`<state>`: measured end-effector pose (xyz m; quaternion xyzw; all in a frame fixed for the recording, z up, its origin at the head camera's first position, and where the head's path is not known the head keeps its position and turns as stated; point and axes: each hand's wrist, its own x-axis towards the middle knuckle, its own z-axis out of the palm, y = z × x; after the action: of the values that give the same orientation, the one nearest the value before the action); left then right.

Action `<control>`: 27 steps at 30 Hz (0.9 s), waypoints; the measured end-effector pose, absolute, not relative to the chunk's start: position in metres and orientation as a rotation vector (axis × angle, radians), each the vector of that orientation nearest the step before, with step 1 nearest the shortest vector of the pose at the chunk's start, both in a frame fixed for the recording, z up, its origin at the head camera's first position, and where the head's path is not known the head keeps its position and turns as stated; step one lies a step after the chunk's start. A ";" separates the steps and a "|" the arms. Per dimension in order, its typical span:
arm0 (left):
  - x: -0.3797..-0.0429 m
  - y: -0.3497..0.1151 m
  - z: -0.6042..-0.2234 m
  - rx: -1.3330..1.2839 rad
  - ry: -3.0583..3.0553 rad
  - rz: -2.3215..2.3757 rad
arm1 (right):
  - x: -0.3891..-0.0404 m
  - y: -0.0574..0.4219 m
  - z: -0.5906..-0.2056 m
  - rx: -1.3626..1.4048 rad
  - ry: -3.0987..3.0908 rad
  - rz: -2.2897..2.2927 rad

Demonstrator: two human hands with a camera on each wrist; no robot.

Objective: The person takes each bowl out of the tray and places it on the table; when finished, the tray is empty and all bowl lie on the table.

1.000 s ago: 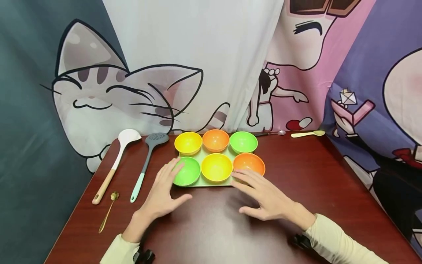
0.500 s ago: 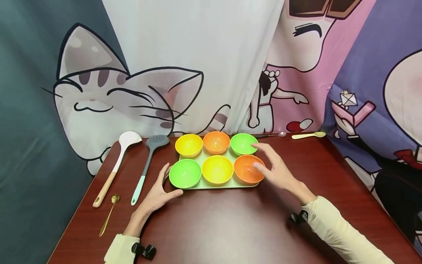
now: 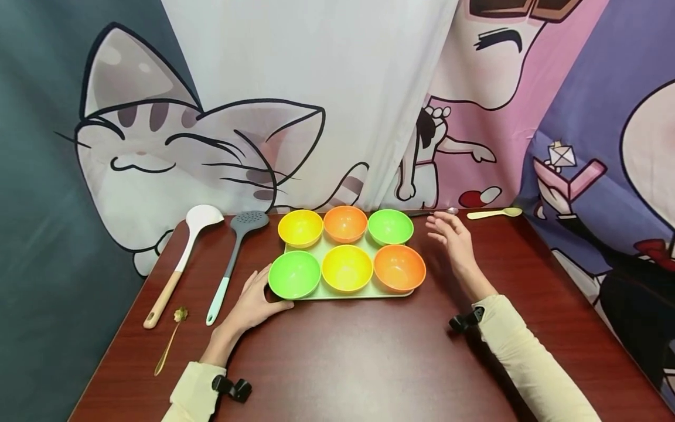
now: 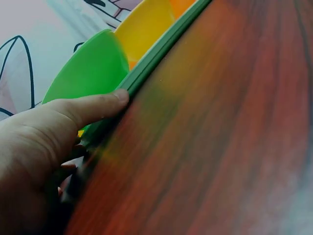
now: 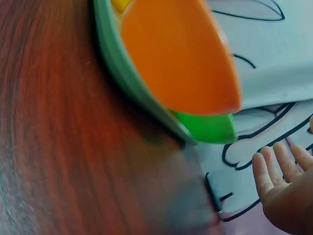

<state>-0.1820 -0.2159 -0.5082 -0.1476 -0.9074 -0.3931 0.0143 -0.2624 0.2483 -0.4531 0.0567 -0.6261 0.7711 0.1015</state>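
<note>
A pale green tray (image 3: 369, 291) bears several small bowls in two rows. My left hand (image 3: 255, 302) grips the tray's near left corner, thumb along its front edge, beside the near green bowl (image 3: 294, 275). In the left wrist view the thumb (image 4: 100, 107) lies on the tray's rim; the other fingers are mostly hidden. My right hand (image 3: 454, 243) is raised off the tray's right side, fingers spread, holding nothing. Nearest to it are the far green bowl (image 3: 390, 227) and the near orange bowl (image 3: 399, 268). In the right wrist view, a gap separates the fingers from the tray.
On the left lie a white ladle (image 3: 181, 264) with a wooden handle, a grey skimmer (image 3: 237, 258) and a gold flower-tipped spoon (image 3: 169, 346). Along the back edge are a black-handled spoon (image 3: 422, 213) and a pale yellow spoon (image 3: 493, 214). A printed curtain (image 3: 316, 58) hangs behind.
My left hand has moved from over the near green bowl to the tray's corner. My right hand has swung from in front of the near orange bowl to beyond the tray's right side.
</note>
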 end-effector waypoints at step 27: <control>-0.182 -0.217 -0.511 -0.471 -2.770 -1.159 | -0.286 0.248 -0.500 -0.099 -1.836 2.343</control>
<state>-0.1822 -0.2172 -0.5112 -0.1547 -0.9101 -0.3809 0.0512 -0.2863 0.2476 -0.5003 -0.0330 -0.6143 0.7842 0.0815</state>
